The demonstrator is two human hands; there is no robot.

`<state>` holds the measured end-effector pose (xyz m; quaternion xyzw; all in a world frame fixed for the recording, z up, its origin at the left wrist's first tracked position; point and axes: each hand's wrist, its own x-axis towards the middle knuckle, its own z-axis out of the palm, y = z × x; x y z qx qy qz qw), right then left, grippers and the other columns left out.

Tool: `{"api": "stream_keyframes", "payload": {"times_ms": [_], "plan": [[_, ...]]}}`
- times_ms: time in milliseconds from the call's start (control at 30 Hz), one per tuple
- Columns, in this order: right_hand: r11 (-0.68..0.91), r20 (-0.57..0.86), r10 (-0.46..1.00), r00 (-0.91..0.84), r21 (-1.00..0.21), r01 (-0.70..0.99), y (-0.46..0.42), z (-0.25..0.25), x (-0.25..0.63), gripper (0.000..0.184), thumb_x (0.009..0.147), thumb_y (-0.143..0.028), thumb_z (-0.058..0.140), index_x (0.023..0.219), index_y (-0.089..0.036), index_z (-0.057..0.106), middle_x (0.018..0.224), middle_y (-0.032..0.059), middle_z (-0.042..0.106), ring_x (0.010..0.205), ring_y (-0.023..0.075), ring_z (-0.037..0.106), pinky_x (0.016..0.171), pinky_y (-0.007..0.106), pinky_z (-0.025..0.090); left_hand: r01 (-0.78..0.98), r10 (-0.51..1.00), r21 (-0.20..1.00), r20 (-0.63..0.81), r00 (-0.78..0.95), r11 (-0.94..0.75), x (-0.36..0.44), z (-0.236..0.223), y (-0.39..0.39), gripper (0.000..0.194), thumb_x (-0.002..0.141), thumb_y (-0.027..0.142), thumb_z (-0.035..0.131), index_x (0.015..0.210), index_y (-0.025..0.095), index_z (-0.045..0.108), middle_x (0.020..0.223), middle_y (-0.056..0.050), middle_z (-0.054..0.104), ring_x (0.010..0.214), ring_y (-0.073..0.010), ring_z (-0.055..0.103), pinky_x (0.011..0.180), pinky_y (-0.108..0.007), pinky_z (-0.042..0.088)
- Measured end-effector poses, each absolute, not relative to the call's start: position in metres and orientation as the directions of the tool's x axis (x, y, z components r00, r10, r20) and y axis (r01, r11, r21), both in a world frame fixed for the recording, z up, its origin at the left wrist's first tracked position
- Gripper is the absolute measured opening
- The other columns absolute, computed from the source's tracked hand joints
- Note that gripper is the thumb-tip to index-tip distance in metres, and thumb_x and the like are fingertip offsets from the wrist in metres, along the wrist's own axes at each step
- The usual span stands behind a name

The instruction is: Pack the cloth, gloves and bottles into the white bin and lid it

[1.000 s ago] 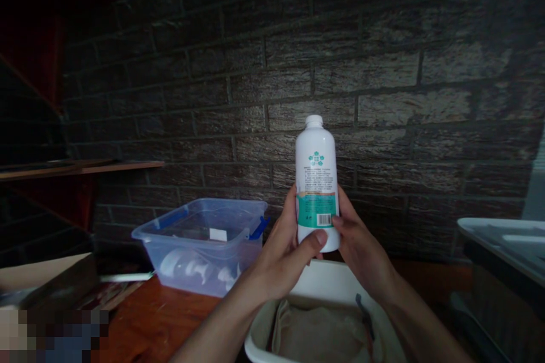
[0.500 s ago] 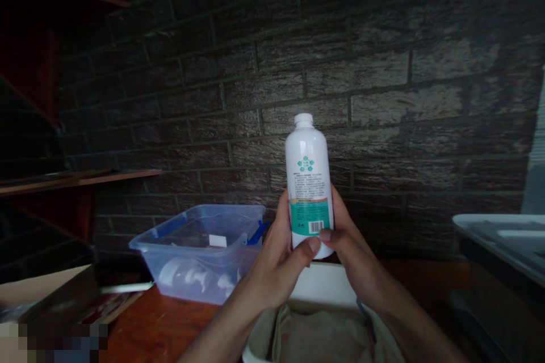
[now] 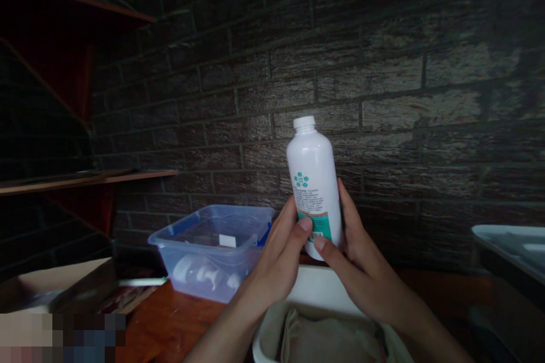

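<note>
Nearest you, below your forearms, the off-white plastic basin holds a crumpled grey-green cloth. Above its far wall, your left hand and right hand close their shared grip around the lower part of a white plastic bottle with a white cap and a green-and-orange printed label. The bottle is off the bench, its top tipped a little to your left; your left thumb lies over the label and your right thumb presses near its bottom edge. To your left, on the reddish-brown wooden bench, a clear bluish plastic box with blue latches stands near the far edge, with white pump-like pieces showing through its side. An open brown cardboard box lies farther left, its contents too dark to tell. On your right is a dark-sided container with a pale, translucent top. Beyond, two reddish wooden shelves jut from the left in front of the dark brick-patterned wall.
</note>
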<state>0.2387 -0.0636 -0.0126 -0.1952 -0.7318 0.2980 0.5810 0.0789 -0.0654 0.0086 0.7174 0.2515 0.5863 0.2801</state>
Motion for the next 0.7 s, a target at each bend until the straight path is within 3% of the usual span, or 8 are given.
{"api": "stream_keyframes", "payload": {"times_ms": [133,267,400,533,700], "plan": [[0.770,0.729,0.606,-0.317,-0.639,0.003,-0.064,-0.015,0.234,0.089,0.100,-0.034,0.060,0.166,-0.034,0.000,0.174,0.0021,0.011,0.158,0.0265,0.020,0.129,0.051,0.019,0.072,0.713,0.711,0.687,0.142,-0.700,0.080,0.013,-0.072,0.053,0.098,0.039,0.064,0.146,0.026,0.046,0.147,-0.006,0.058,0.134,-0.0273,0.053,0.112,-0.037,0.039],[0.728,0.720,0.618,-0.317,-0.676,-0.116,-0.061,-0.015,0.231,0.082,0.098,-0.032,0.065,0.164,-0.035,0.016,0.168,0.0051,0.032,0.150,0.0266,0.039,0.122,0.047,0.038,-0.057,0.710,0.715,0.699,0.078,-0.697,0.088,0.010,-0.072,0.050,0.095,0.037,0.069,0.138,0.024,0.050,0.130,-0.005,0.066,0.119,-0.0222,0.060,0.101,-0.030,0.046],[0.698,0.705,0.650,-0.285,-0.701,-0.142,-0.056,-0.013,0.232,0.085,0.089,-0.029,0.078,0.158,-0.036,0.030,0.160,0.0053,0.045,0.143,0.0272,0.049,0.118,0.043,0.044,-0.185,0.762,0.758,0.644,0.063,-0.625,0.091,0.007,-0.065,0.043,0.091,0.040,0.073,0.128,0.023,0.059,0.115,-0.003,0.071,0.104,-0.0197,0.064,0.090,-0.027,0.049],[0.616,0.644,0.656,-0.393,-0.758,-0.213,-0.059,-0.011,0.236,0.086,0.090,-0.037,0.076,0.160,-0.035,0.026,0.155,0.0074,0.051,0.133,0.0282,0.058,0.111,0.045,0.050,-0.294,0.822,0.788,0.569,0.015,-0.540,0.088,0.004,-0.058,0.044,0.088,0.042,0.075,0.125,0.020,0.065,0.108,-0.004,0.074,0.093,-0.0196,0.067,0.081,-0.027,0.050],[0.606,0.610,0.691,-0.389,-0.781,-0.148,-0.064,-0.010,0.236,0.091,0.092,-0.041,0.072,0.164,-0.033,0.017,0.152,0.0098,0.054,0.129,0.0310,0.060,0.110,0.050,0.049,-0.333,0.855,0.805,0.519,-0.004,-0.490,0.086,0.001,-0.052,0.044,0.087,0.043,0.072,0.122,0.017,0.068,0.109,-0.007,0.075,0.090,-0.0213,0.067,0.078,-0.028,0.049]]}}
